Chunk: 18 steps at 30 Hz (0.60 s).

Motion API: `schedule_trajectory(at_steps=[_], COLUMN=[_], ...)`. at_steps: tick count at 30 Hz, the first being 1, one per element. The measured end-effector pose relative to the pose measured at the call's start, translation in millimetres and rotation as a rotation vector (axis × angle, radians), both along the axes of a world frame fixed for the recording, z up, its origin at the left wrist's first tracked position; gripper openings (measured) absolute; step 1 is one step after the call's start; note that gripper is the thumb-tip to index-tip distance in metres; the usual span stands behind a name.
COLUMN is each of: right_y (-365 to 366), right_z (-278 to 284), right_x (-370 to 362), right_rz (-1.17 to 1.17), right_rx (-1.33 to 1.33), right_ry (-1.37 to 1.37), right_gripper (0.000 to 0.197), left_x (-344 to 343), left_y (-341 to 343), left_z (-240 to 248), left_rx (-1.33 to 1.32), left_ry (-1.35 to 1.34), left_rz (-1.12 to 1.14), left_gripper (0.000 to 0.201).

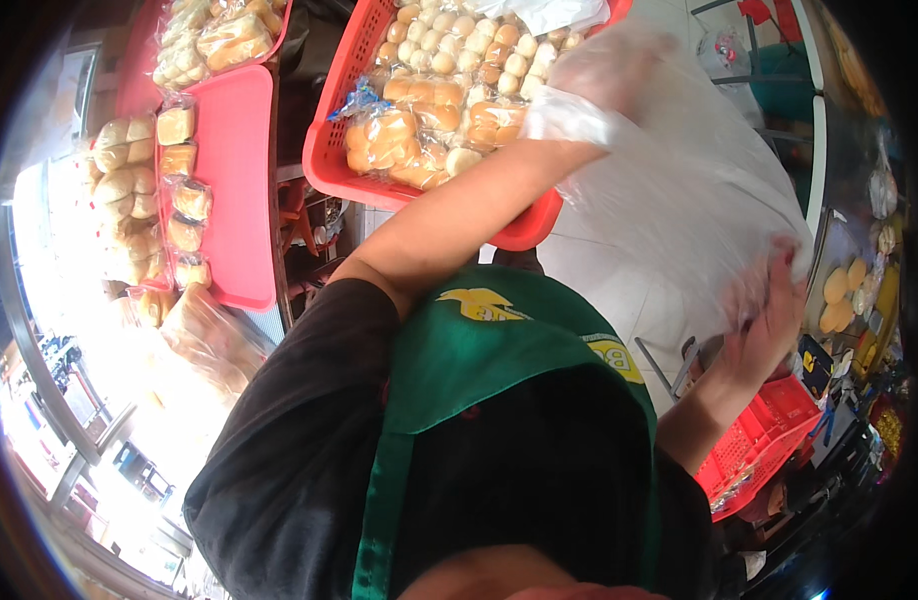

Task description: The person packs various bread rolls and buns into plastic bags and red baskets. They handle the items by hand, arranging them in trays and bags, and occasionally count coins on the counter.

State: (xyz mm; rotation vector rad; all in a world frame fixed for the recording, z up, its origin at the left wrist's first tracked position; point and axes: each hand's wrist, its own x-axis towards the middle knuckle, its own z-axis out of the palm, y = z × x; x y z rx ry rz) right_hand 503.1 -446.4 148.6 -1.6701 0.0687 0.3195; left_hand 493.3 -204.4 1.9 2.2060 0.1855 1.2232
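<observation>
A large clear plastic bag stretches between my two hands on the right side. My left hand is inside it, past the wrist, with the bag's bunched opening around my forearm; the plastic and motion blur hide how its fingers lie. Lower right, my right hand grips the bag's other end, fingers bent against the film. Just left of my left hand, a red plastic basket holds small round rolls and bagged bread rolls.
At the left, a pink-red tray lies beside wrapped small loaves and bagged buns. More packed bread sits on another tray at top left. Red crates stand below my right hand. White floor tiles show beneath the bag.
</observation>
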Motion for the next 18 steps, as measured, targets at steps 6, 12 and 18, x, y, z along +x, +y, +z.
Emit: schedule_trajectory(at_steps=[6,12,18], right_y=[4.8,5.1,-7.6], right_z=[31.3,10.2,8.8], right_x=[-16.3,-5.3,-17.6], right_rz=[0.51,0.361,0.249], right_rx=[0.701,0.004,0.264], right_ry=[0.121,-0.529,-0.049], right_gripper=[0.037,0.04,0.05], left_x=[17.5,-35.7,-30.9], left_y=[-43.5,-90.5,-91.0], left_z=[-21.3,-35.0,-64.8], left_rx=[-0.504,-0.204,-0.214], left_ry=[0.821,1.02,1.009], left_rz=[-0.615,-0.634,-0.619], left_gripper=[0.05,0.088,0.069])
